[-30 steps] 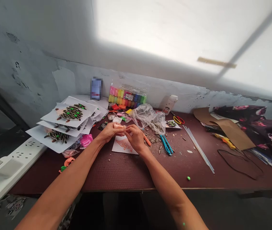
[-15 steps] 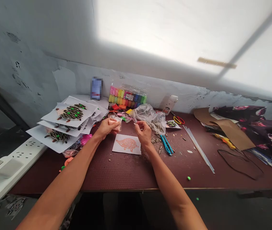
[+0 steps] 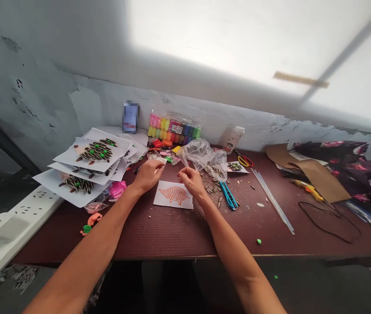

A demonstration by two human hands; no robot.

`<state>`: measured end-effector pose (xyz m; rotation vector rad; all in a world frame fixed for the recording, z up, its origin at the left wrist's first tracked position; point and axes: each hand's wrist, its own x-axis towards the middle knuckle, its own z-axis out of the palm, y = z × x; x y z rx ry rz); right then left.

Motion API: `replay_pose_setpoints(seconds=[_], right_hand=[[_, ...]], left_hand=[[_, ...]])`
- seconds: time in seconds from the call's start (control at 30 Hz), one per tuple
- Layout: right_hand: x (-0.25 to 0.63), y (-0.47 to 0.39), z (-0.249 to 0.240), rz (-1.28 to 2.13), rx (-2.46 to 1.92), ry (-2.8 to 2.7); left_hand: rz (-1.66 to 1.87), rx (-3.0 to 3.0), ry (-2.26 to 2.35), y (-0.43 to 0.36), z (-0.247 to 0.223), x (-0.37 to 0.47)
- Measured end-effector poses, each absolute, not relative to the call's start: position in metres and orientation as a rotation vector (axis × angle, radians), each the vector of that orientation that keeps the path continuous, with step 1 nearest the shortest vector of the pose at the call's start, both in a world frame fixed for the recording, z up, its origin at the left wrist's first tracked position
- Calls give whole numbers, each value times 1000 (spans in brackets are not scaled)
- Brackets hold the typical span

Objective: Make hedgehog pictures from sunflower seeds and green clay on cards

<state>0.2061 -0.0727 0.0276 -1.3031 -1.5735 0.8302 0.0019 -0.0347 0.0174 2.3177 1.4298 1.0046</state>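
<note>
A white card with an orange hedgehog drawing lies flat on the dark red table. My left hand is closed just beyond the card's upper left corner, its fingers bent down by a small clear packet; what they grip is hidden. At the card's upper right, my right hand is closed in a pinch, with something too small to name at the fingertips. Beyond it sits a clear plastic bag with striped seeds at its right side.
Stacked papers with seed hedgehogs stand at left near a white power strip. A blue cutter, scissors, clear sticks, a glue gun and a bottle are at right. Coloured clay packs lean behind.
My left hand has turned over and moved slightly right, and the pale packet it held no longer shows in its fingers. My right hand has shifted slightly left and down.
</note>
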Motion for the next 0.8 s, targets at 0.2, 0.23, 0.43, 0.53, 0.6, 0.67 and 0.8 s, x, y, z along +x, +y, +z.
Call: replay_pose_setpoints(seconds=[0.2,0.23,0.43,0.53,0.6,0.67,0.8], right_hand=[[209,-70,28,859,-1284,-1532],[209,-71,29,865,-1284,-1528],[211,-72,33,826,-1354,-1558],[211,-73,34,802,-1370,-1590],[212,-73,34,790,-1354,-1599],[213,-73,34,777,-1335,-1606],[212,-76,34,745,-1352,-1635]], left_hand=[[656,2467,1339,-36,5,15],[638,2478,1349,-36,5,14],[518,2499,1361,-37,12,11],[527,2474,1367,-38,13,9],[564,2469,1372,-36,13,6],[609,2468,1421,-34,13,3],[604,2400,1668,-35,19,0]])
